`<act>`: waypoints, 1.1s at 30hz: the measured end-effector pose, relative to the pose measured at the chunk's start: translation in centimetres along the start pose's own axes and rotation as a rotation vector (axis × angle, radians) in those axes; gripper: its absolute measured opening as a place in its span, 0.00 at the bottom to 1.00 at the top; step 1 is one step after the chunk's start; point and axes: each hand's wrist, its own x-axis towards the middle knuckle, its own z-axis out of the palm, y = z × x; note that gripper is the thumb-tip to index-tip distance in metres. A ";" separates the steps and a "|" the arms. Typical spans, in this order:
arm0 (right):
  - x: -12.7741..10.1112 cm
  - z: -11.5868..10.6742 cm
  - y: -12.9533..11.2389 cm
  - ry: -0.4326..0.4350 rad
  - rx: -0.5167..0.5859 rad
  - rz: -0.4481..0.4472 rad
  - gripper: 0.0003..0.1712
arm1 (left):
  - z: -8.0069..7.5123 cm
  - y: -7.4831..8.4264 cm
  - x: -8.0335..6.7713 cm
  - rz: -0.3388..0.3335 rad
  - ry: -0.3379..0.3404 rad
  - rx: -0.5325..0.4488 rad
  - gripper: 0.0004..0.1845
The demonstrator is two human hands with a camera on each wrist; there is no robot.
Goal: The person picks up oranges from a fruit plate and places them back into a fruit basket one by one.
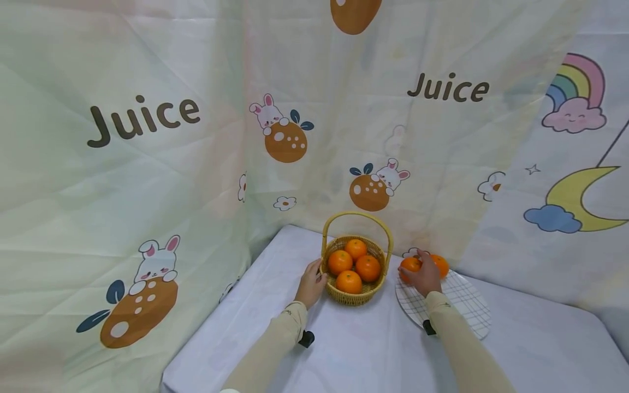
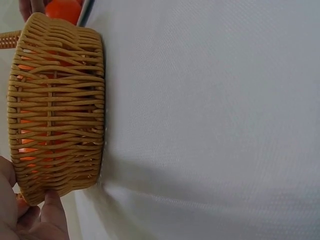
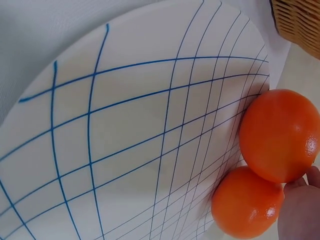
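Observation:
A woven basket (image 1: 357, 295) with a tall handle holds several oranges (image 1: 355, 266) on the white cloth. My left hand (image 1: 316, 277) grips its left rim; in the left wrist view my fingers (image 2: 35, 220) curl against the basket wall (image 2: 57, 107). To the right lies a white plate (image 1: 464, 308) with blue grid lines, and two oranges sit at its far edge. My right hand (image 1: 419, 271) is curled over the left orange (image 1: 409, 265); the other orange (image 1: 441, 265) sits beside it. In the right wrist view both oranges (image 3: 280, 135) touch, with my fingertip (image 3: 299, 212) against them.
The table (image 1: 373, 349) is covered with a white cloth and hemmed in by printed curtains (image 1: 147, 164) at the back and left. The table's left edge runs close to my left forearm.

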 end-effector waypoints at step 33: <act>-0.2 1.3 2.0 -0.059 0.050 0.132 0.53 | 0.2 -0.3 0.2 0.004 0.009 -0.007 0.28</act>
